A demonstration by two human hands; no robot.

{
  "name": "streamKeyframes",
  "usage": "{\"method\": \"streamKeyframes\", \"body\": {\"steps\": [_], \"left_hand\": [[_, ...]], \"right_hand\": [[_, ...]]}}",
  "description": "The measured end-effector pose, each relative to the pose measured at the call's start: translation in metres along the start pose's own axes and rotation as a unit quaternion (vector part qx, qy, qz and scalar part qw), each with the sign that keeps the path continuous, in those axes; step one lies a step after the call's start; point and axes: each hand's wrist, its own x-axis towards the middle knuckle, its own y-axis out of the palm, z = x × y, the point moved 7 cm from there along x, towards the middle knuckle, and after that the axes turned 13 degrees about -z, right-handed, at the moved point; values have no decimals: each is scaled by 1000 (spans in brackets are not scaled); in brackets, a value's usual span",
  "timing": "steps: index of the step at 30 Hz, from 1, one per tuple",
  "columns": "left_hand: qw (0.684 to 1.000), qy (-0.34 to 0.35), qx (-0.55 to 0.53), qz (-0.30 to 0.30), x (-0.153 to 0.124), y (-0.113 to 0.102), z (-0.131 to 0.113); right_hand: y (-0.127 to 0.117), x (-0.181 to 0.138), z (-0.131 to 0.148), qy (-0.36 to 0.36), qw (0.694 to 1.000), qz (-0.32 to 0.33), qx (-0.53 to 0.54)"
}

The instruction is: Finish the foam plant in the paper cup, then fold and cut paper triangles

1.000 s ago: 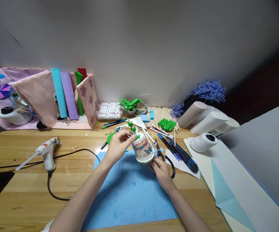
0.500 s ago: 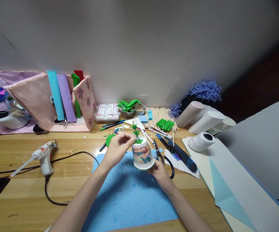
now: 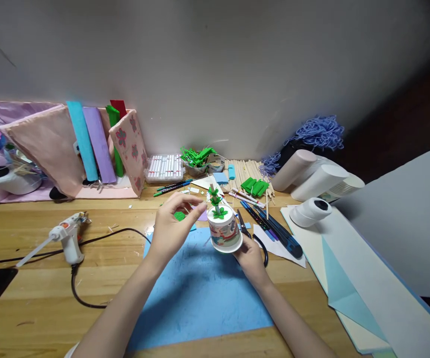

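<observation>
Steadying the white, patterned paper cup (image 3: 225,234) over the flat blue sheet (image 3: 203,311) seems the step: right hand (image 3: 251,257) grips its lower rim; left hand (image 3: 173,221) curls at left, contact unclear. Next calls for light fingers.

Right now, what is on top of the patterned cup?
A stalk with green leafy pieces stands on the patterned cup; the surface directly beneath them is covered.

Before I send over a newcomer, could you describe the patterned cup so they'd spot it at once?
On the wooden table, find the big blue mat. By its far edge in view, the right hand holds the patterned cup. Unlike the plain white cone to the right, it shows a coloured picture and has a green-leafed stem rising from its top.
</observation>
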Motion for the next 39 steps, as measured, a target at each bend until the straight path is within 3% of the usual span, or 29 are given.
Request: {"method": "streamKeyframes", "body": {"steps": [8,14,29,39], "left_hand": [[1000,-17,3,-12,-3,2,0],[997,-72,-31,17,-3,5,8],[998,-51,-16,30,-2,-2,1],[996,-81,20,17,1,-5,10]], "right_hand": [[-1,-2,9,-66,997,-6,-38],[-2,-4,9,-81,995,2,-50],[-9,-2,12,-112,991,-31,-65],[-13,0,11,-121,989,-47,-66]]}}
